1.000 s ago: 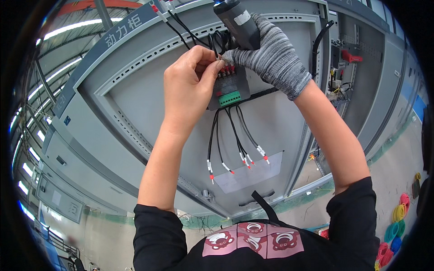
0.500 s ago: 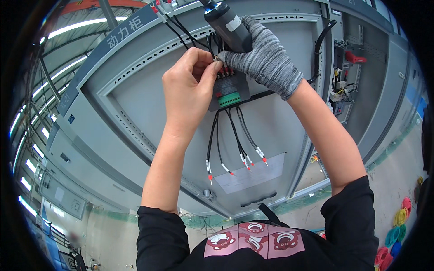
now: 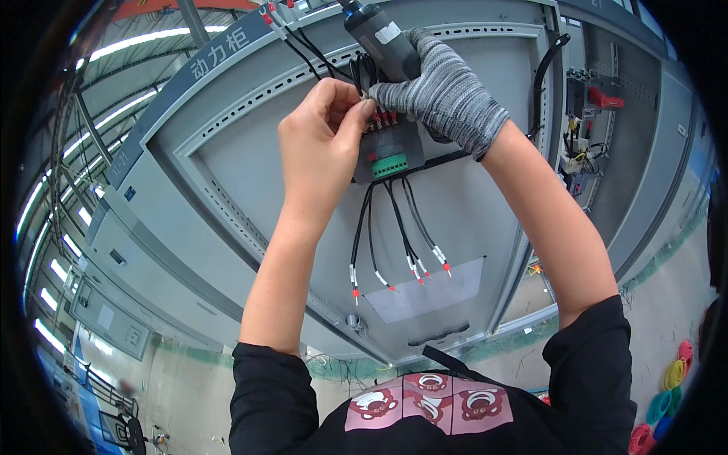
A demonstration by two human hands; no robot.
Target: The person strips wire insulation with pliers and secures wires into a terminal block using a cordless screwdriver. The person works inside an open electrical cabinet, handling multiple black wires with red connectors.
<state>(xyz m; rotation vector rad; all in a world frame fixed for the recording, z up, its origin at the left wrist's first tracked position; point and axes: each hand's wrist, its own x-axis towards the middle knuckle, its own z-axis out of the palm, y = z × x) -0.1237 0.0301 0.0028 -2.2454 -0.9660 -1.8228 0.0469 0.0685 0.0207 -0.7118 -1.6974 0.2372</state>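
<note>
My right hand [image 3: 453, 95], in a grey knitted glove, is closed around the black body of a handheld power screwdriver [image 3: 384, 44]. Its thumb points toward the bare fingertips of my left hand [image 3: 322, 140]. Those fingers are pinched together at the upper edge of a dark grey electrical module [image 3: 400, 142], and whatever they hold is hidden. Red-sleeved wire ends [image 3: 389, 118] sit in a row along the module's top. A green terminal block [image 3: 390, 165] is on its lower edge. Below it hang several black wires [image 3: 400, 227] with white markers and red tips.
The module is on a grey cabinet panel [image 3: 250, 163] framed by a slotted rail [image 3: 250, 105]. More black wires [image 3: 303, 47] lie at upper left. An open compartment with a red handle [image 3: 605, 98] is at right. Coloured wire coils [image 3: 667, 398] lie on the floor at lower right.
The whole view has shifted slightly, so the cabinet appears a little to the right. Both hands keep their hold beside the module; the screwdriver sits slightly lower against the glove.
</note>
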